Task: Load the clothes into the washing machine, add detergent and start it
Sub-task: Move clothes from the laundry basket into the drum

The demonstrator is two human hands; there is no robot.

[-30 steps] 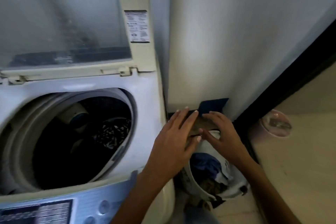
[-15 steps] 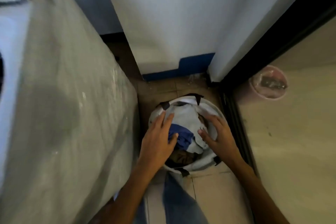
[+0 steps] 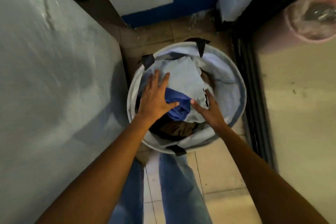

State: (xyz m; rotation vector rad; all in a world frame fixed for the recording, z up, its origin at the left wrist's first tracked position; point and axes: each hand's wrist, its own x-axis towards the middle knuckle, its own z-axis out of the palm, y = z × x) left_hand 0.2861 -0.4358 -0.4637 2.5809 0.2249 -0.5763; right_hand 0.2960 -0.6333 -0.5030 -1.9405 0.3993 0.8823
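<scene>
A round white laundry basket (image 3: 241, 85) with black handles stands on the tiled floor between the washing machine and a dark door frame. A white garment (image 3: 183, 76) lies on top, with a blue garment (image 3: 179, 102) and a brown one (image 3: 177, 129) beneath it. My left hand (image 3: 154, 102) rests flat on the white and blue cloth, fingers spread. At the pile's right side my right hand (image 3: 209, 111) touches the blue cloth with its thumb, while its fingers lie straight against the white garment. The drum is out of view.
The washing machine's grey side panel (image 3: 54, 78) fills the left. A white wall with a blue base (image 3: 181, 5) closes the far end. A black door frame (image 3: 249, 78) runs along the right, with a pink round container (image 3: 312, 16) beyond it. My jeans-clad legs (image 3: 174, 178) stand below the basket.
The view swung from the open drum down to the basket. Both hands dropped from above the basket onto the clothes and now lie spread on the pile.
</scene>
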